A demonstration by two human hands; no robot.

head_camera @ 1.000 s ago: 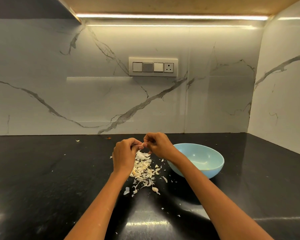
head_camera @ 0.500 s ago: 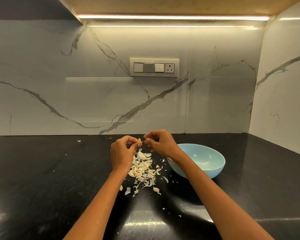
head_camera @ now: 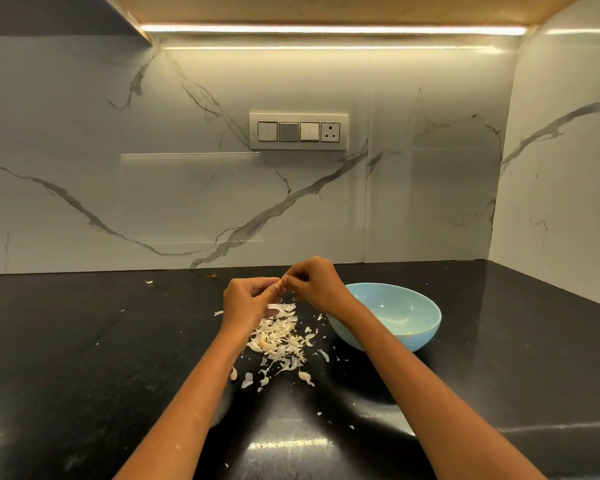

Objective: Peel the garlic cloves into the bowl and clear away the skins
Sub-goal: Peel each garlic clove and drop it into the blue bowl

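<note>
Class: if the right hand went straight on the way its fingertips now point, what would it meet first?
The left hand: the right hand points leftward at it, fingertips almost touching around a small garlic piece. Depth looks matched.

A polished black stone desk mirrors the strip light, papery garlic skins lie matt on it, beside a smooth, glossy pale-blue bowl and a glossy marble-veined backsplash.
</note>
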